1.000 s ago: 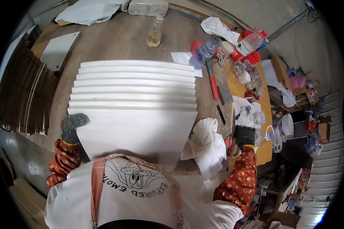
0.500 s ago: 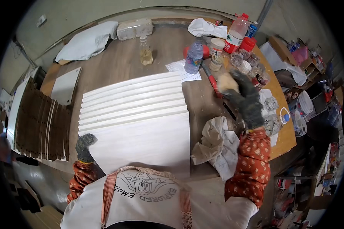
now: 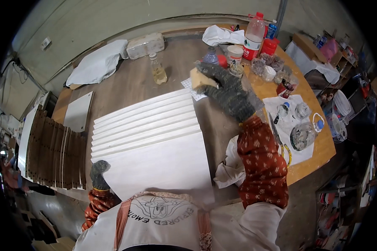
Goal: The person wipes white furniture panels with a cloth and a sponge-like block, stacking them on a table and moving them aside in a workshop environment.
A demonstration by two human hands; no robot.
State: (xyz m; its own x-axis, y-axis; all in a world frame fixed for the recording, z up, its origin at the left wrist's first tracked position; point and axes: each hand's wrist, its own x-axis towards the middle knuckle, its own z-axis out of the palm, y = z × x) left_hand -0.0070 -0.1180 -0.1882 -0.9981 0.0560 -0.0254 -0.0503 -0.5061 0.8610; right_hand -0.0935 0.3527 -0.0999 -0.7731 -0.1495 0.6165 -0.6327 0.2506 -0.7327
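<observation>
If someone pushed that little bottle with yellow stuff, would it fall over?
Probably, yes. The small bottle is tall and narrow on a small base, so a high push would likely tip it. It looks partly filled, so it is probably light, and once down its round body might roll across the workbench.

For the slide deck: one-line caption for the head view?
Gloved right hand lifts a tan sanding block over stepped white panels; gloved left hand steadies the front panel's edge.
</observation>
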